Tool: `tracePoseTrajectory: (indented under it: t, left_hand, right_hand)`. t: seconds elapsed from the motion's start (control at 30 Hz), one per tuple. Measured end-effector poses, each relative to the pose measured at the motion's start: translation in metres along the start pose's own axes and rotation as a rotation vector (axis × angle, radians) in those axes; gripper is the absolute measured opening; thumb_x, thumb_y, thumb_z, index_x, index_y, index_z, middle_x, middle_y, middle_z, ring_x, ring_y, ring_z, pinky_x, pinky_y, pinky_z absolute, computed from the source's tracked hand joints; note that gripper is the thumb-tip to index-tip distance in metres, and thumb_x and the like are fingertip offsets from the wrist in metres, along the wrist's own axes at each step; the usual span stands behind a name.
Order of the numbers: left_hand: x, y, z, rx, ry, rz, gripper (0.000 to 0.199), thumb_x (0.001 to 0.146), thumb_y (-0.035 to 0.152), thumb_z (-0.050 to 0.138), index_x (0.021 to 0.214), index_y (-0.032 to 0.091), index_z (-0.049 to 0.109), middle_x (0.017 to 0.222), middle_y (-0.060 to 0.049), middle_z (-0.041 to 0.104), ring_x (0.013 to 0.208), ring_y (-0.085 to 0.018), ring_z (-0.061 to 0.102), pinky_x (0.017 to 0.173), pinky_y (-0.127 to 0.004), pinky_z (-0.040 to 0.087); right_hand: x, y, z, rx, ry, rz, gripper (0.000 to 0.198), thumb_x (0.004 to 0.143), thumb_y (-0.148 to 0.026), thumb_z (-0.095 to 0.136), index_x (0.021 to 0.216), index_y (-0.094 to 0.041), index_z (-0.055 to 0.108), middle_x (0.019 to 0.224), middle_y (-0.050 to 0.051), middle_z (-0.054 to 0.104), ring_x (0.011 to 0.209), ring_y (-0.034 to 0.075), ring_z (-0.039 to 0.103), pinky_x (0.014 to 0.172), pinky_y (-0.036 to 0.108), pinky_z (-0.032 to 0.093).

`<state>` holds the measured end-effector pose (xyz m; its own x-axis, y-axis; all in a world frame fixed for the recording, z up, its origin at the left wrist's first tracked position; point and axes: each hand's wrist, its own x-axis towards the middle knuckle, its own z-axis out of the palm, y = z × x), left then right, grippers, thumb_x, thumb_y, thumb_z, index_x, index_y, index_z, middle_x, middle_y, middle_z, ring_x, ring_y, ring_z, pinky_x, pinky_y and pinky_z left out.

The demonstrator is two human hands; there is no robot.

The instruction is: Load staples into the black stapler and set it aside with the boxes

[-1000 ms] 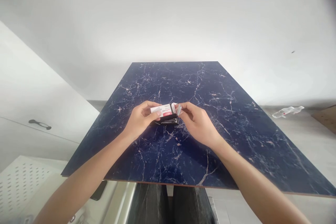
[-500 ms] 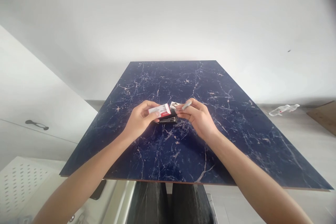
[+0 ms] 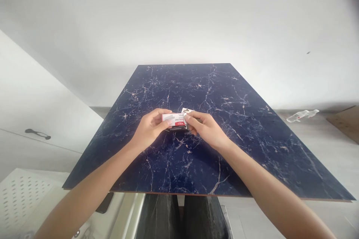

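Between my hands, a little above the dark blue tabletop, is a small white and red cardboard box (image 3: 176, 118) with printing on it. My left hand (image 3: 151, 125) is closed on its left end, thumb across the front and fingers behind. At its right end, my right hand (image 3: 206, 125) is pinched on the box, thumb against its face. Below and behind the box shows a black thing with metal strips (image 3: 178, 127), which looks like a stapler; most of it is hidden. A white card-like piece with a dark mark (image 3: 186, 110) sticks out behind my right fingers.
The marble-patterned tabletop (image 3: 179, 168) stands against a pale wall. On the floor to the right are a clear plastic bottle (image 3: 302, 115) and a cardboard box (image 3: 346, 121). A white cabinet with a dark handle (image 3: 37, 133) stands left, and a dark phone-like object (image 3: 104, 202) lies below the table's edge.
My right hand has moved left onto the end of the box, and the small grey piece at its fingertips no longer shows. The box has turned more level and shifted slightly right.
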<state>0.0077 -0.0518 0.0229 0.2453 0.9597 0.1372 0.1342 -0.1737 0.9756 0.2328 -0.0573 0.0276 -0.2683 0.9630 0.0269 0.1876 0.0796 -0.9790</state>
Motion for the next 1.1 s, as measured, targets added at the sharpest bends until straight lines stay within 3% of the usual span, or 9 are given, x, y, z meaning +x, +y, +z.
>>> tracePoseTrajectory:
  t: [0.17, 0.3, 0.6, 0.77, 0.87, 1.0, 1.1]
  left_hand:
    - [0.001, 0.000, -0.001, 0.009, 0.004, 0.007, 0.035, 0.085, 0.043, 0.077, 0.113, 0.021, 0.070, 0.106, -0.008, 0.077, 0.092, -0.023, 0.074, 0.084, -0.037, 0.061]
    - [0.000, 0.001, 0.001, 0.012, 0.001, 0.004, 0.036, 0.085, 0.043, 0.077, 0.113, 0.022, 0.070, 0.110, -0.008, 0.076, 0.094, -0.024, 0.074, 0.086, -0.038, 0.061]
    - [0.004, -0.005, -0.002, -0.123, -0.006, -0.021, 0.039, 0.082, 0.040, 0.081, 0.113, 0.018, 0.071, 0.111, -0.010, 0.076, 0.102, -0.027, 0.072, 0.087, -0.039, 0.062]
    - [0.002, -0.006, 0.002, -0.068, 0.025, 0.004, 0.039, 0.085, 0.041, 0.079, 0.116, 0.019, 0.070, 0.114, -0.010, 0.075, 0.103, -0.027, 0.072, 0.087, -0.040, 0.062]
    - [-0.002, -0.006, 0.010, -0.005, 0.081, 0.035, 0.040, 0.088, 0.043, 0.074, 0.120, 0.020, 0.068, 0.118, -0.011, 0.074, 0.106, -0.027, 0.072, 0.091, -0.041, 0.062]
    - [-0.009, -0.002, 0.017, 0.059, 0.143, 0.078, 0.040, 0.091, 0.044, 0.071, 0.123, 0.020, 0.065, 0.119, -0.010, 0.073, 0.103, -0.025, 0.073, 0.087, -0.038, 0.063]
    - [-0.017, 0.000, 0.017, 0.110, 0.091, 0.053, 0.035, 0.093, 0.042, 0.068, 0.121, 0.020, 0.064, 0.115, -0.010, 0.073, 0.089, -0.022, 0.075, 0.078, -0.035, 0.064]
  right_hand:
    - [-0.001, -0.005, -0.002, -0.040, 0.042, -0.027, 0.034, 0.092, -0.052, 0.062, 0.104, -0.022, 0.072, 0.076, 0.001, 0.065, 0.060, 0.014, 0.054, 0.057, 0.027, 0.043]
    - [-0.003, -0.006, -0.002, -0.061, 0.006, -0.088, 0.032, 0.092, -0.050, 0.063, 0.100, -0.022, 0.075, 0.073, 0.000, 0.064, 0.058, 0.013, 0.050, 0.053, 0.026, 0.038]
    - [0.002, 0.005, -0.006, 0.109, 0.015, 0.035, 0.042, 0.086, -0.056, 0.069, 0.103, -0.019, 0.077, 0.067, 0.000, 0.062, 0.056, 0.012, 0.051, 0.052, 0.026, 0.041]
    - [0.002, 0.003, -0.003, 0.163, 0.092, 0.090, 0.038, 0.081, -0.054, 0.075, 0.098, -0.020, 0.075, 0.064, -0.001, 0.061, 0.051, 0.011, 0.049, 0.049, 0.025, 0.041]
    - [-0.002, -0.001, 0.003, 0.093, 0.168, 0.028, 0.032, 0.087, -0.051, 0.070, 0.095, -0.021, 0.076, 0.069, 0.000, 0.065, 0.055, 0.013, 0.053, 0.054, 0.028, 0.044]
    - [-0.007, -0.006, 0.006, -0.122, 0.211, -0.175, 0.024, 0.094, -0.041, 0.060, 0.098, -0.025, 0.078, 0.096, 0.003, 0.073, 0.082, 0.018, 0.065, 0.075, 0.032, 0.049]
    - [-0.006, -0.002, -0.007, -0.197, 0.129, -0.104, 0.026, 0.097, -0.040, 0.054, 0.105, -0.025, 0.073, 0.095, 0.002, 0.073, 0.081, 0.018, 0.064, 0.075, 0.031, 0.049]
